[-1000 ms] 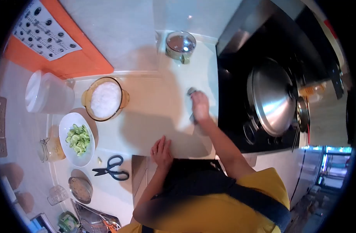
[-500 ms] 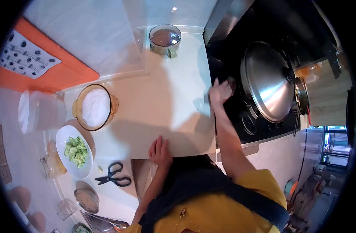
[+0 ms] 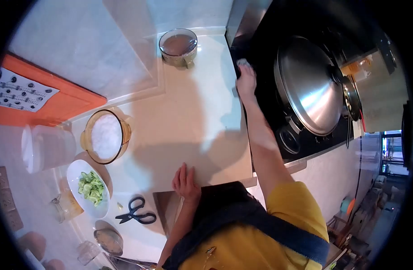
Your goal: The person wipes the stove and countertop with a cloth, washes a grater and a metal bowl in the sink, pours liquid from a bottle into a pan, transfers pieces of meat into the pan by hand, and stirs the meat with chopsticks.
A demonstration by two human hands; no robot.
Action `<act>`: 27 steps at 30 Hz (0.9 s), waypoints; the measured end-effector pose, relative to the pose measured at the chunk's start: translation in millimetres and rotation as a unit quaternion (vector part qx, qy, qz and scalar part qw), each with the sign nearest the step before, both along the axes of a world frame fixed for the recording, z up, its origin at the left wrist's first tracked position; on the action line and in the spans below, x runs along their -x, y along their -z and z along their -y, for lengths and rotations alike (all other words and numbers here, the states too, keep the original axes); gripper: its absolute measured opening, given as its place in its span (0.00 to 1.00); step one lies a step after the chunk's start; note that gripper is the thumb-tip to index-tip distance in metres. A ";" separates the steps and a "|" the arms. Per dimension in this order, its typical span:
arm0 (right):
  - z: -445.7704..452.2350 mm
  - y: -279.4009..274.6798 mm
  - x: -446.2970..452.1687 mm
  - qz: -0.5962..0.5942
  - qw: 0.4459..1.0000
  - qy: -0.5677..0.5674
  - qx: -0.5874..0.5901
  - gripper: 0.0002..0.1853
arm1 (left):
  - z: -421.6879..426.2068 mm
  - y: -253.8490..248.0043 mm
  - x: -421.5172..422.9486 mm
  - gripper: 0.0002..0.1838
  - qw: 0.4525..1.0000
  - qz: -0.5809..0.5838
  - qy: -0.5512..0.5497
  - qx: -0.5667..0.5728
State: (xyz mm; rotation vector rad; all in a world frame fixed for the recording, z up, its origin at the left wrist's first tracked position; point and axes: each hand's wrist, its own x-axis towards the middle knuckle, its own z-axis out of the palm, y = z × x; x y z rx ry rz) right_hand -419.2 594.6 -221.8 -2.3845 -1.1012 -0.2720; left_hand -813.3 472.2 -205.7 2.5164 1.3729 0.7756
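My right hand (image 3: 247, 84) reaches forward at the left edge of the black stove (image 3: 264, 96), its fingers closed on a greyish cloth (image 3: 242, 62). Near the front edge of the pale counter (image 3: 179, 126) rests my left hand (image 3: 186, 183), fingers apart and holding nothing. To the right of my right hand, a large pan with a domed steel lid (image 3: 307, 90) sits on the stove. A glass cup of brown liquid (image 3: 178, 45) stands at the back of the counter, left of my right hand.
On the left are an amber glass bowl of white contents (image 3: 106, 136), a white dish of sliced green vegetable (image 3: 90, 187), black scissors (image 3: 136, 212), a clear plastic container (image 3: 49, 146), a glass jar (image 3: 65, 206) and a small metal bowl (image 3: 109, 242). An orange board (image 3: 76, 96) leans behind.
My right hand has gone from the counter onto the stove's left side, then further back along its edge with the cloth. My left hand stays by the counter edge. The view has shifted.
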 end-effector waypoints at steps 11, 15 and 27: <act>80.8 25.3 63.5 0.085 0.911 0.374 0.154 0.25 | -3.0 5.5 -3.0 0.15 1.000 -0.010 0.000 -0.017; 79.9 35.1 67.3 0.145 0.898 0.393 0.133 0.25 | -2.6 10.8 -0.1 0.16 0.999 -0.010 0.007 -0.034; 31.4 -0.7 26.1 0.002 0.996 0.088 -0.032 0.30 | -1.6 6.8 0.6 0.15 0.998 -0.041 0.036 -0.034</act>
